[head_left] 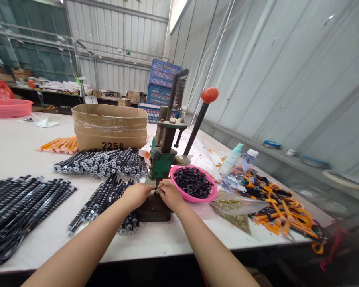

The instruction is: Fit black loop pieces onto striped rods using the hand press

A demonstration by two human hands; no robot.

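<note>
A green hand-lever press (161, 164) stands on the table in front of me, its long black lever topped by an orange-red knob (210, 95). Both my hands meet at the foot of its ram. My left hand (137, 195) has its fingertips pinched together there, and my right hand (171, 194) pinches from the other side. Whatever lies between the fingers is small and mostly hidden; a bit of orange shows by the right fingers. Right of the press, a pink basket (214, 192) holds black strap loops (193, 182). Black-and-white patterned rods (97, 203) lie left of my left hand.
More rods (101, 161) and looped black pieces (20, 211) are piled to the left. Behind them stands a cardboard box (110, 125) beside orange rods (60, 144). Bottles (231, 159), a bag of brass-coloured bits (235, 213) and orange-black pieces (283, 211) crowd the right side.
</note>
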